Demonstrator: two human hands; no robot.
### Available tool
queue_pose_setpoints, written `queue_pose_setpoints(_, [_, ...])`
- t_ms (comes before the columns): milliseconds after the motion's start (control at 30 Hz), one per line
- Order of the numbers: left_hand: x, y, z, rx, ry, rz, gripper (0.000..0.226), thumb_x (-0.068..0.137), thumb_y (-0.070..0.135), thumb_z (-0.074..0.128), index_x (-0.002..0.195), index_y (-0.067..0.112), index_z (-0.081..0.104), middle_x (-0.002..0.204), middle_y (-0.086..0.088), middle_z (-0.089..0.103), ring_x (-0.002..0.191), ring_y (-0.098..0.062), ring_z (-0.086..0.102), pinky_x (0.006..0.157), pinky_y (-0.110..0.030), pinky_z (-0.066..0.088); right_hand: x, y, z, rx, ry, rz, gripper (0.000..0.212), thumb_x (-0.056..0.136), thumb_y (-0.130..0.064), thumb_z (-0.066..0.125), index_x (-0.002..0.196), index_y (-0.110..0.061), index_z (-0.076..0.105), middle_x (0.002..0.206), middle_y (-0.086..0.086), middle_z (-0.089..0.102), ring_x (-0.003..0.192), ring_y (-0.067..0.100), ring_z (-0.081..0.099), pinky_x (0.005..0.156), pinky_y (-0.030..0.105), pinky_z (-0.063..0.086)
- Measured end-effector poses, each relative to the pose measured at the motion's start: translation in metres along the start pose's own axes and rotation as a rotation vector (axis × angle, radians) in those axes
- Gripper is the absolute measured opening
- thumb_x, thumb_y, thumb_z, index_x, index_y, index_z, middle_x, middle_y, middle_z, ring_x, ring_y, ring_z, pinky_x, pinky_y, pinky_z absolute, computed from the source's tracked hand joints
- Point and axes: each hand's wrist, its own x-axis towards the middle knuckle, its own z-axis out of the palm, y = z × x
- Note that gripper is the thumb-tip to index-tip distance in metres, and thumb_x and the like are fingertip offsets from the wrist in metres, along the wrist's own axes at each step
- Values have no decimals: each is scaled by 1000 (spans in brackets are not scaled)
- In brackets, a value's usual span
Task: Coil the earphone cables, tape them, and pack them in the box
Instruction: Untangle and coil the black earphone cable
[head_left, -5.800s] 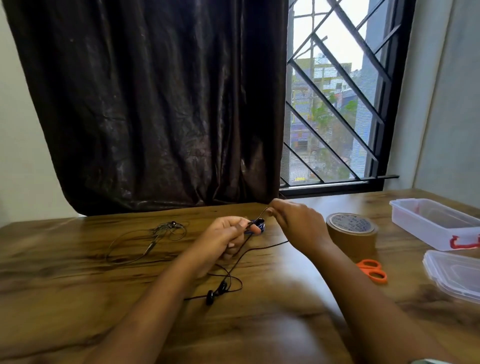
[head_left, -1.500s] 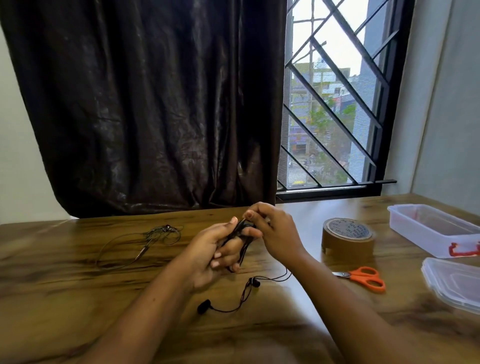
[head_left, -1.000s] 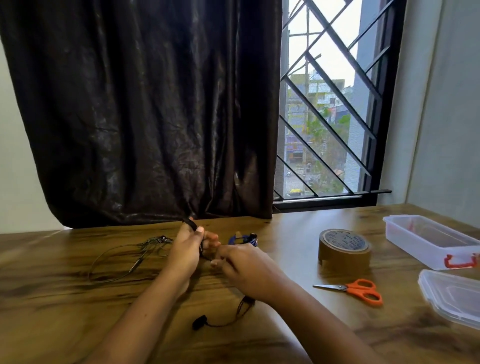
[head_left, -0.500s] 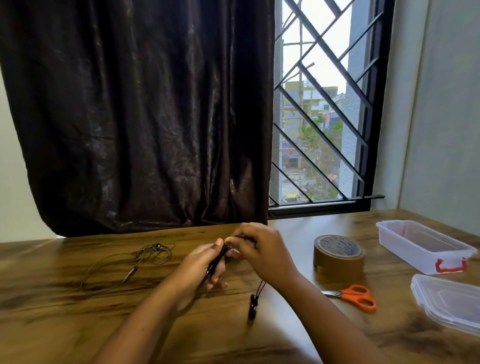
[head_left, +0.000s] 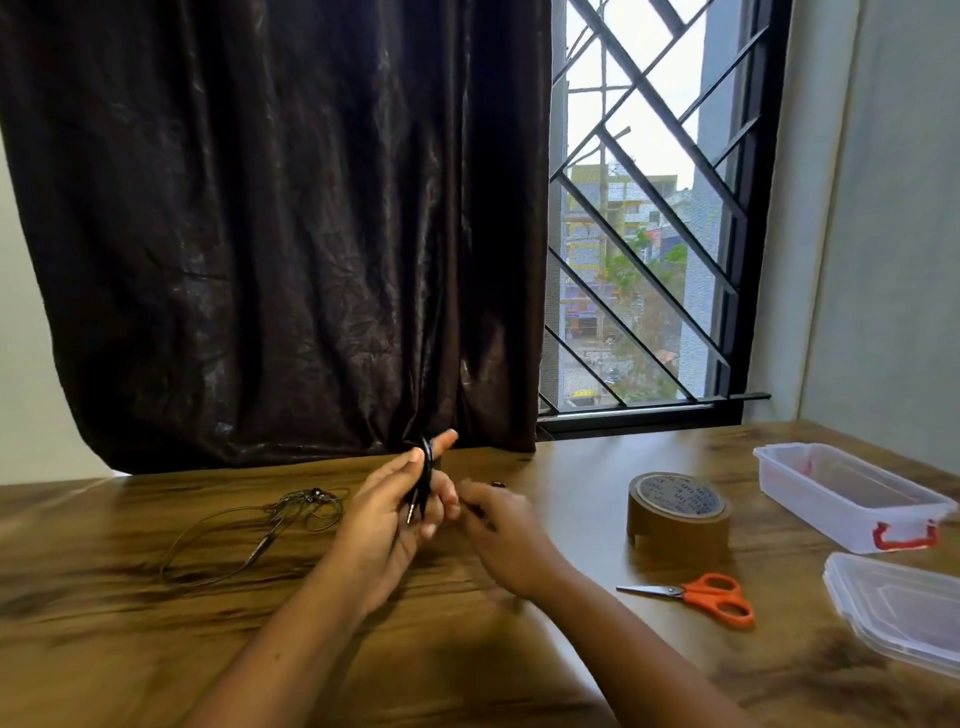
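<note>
- Coiling of the first set under way: black earphone cable (head_left: 426, 480) bunched into loops and pinched between thumb and fingers of the left hand (head_left: 387, 519), well left of the brown tape roll (head_left: 678, 512) and lifted off the desk (head_left: 130, 649).
- Metal jack plug (head_left: 410, 514) poking down out of the bundle, against the palm.
- Right hand (head_left: 506, 540) between the left hand and the tape roll, smeared by motion; cannot tell whether curled on a cable end or holding nothing.
- Small dark speck by its fingertips, possibly an earbud, too blurred to name.
- No tape visible on the bundle, so taping judged not yet begun.
- Orange-handled scissors (head_left: 696, 597) lying just in front of the tape roll.
- Second earphone set (head_left: 260, 535) sprawled loose and uncoiled far left of the tape roll, beyond the left hand.
- Clear plastic box (head_left: 847, 493) with a red latch, open, to the right of the tape roll; its lid (head_left: 904, 608) lying apart, right of the roll and nearer the viewer.
- Nothing recognisable packed inside; reddish smear at the box's far end unclear.
- Left to do, by this reckoning: finish this coil, tape it, repeat for the second set, pack both.
- Number of loops hidden behind the fingers; lid cut off at the frame edge.
</note>
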Motion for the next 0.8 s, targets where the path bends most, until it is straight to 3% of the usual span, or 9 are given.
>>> queue_pose_setpoints(67, [0,-1,0,29,105,28,29,100,19,35,117,23,57,69,-2,67,49,-10,57,51,-23,45,-2,-5,7,-15,-126,48,16,96,-13,47,90,-16,62,91,-1,65,83,12,60,70,24,49])
queue_pose_setpoints(167, [-1,0,3,194,235,56,28,102,18,32,99,32,55,83,0,72,63,-10,67,52,-26,48,-5,-16,15,-23,-249,26,15,99,-19,45,89,-27,54,83,-17,55,72,-1,52,61,12,39])
queue_pose_setpoints(233, [0,-2,3,331,262,78,27,102,19,31,103,35,53,92,1,71,70,-9,68,58,-28,49,-4,-19,15,-84,-284,8,14,99,-21,45,94,-24,58,80,-19,51,70,-2,49,58,13,37])
queue_pose_setpoints(367, [4,-10,-5,550,237,117,42,102,17,32,140,34,30,97,2,70,87,-14,68,75,-29,53,-3,-16,8,-289,-292,-30,22,99,-29,43,105,-18,61,88,-6,59,71,9,53,60,20,39])
queue_pose_setpoints(433, [4,-11,-8,653,206,110,42,102,16,33,141,33,28,97,6,69,90,-9,66,79,-23,49,-4,-17,4,-372,-294,-56,23,99,-30,43,108,-18,60,93,0,65,77,15,58,67,27,48])
queue_pose_setpoints(500, [4,-13,-12,743,151,49,37,102,16,33,133,35,31,99,7,68,95,-3,61,72,-11,41,-5,-18,2,-492,-276,-128,25,98,-30,43,113,-19,59,97,4,67,84,21,63,75,33,51])
queue_pose_setpoints(633, [7,-17,-25,845,23,-88,32,101,16,37,130,29,42,116,11,58,108,-5,52,84,-18,39,-7,-23,-5,-620,-170,-319,22,97,-32,46,111,-27,63,103,-4,69,96,17,61,91,33,36])
queue_pose_setpoints(700, [4,-16,-26,771,-52,-189,23,101,16,36,110,27,54,96,10,60,90,-4,58,75,-18,43,-6,-27,-11,-579,-162,-366,18,94,-31,51,100,-28,67,101,-7,68,96,13,60,91,32,33])
queue_pose_setpoints(800, [-1,-14,-27,583,-94,-330,31,101,26,34,93,8,58,67,-3,59,57,-12,55,58,-26,46,-3,-27,-18,-557,-132,-433,12,89,-29,58,92,-29,69,97,-9,66,97,12,58,84,29,30])
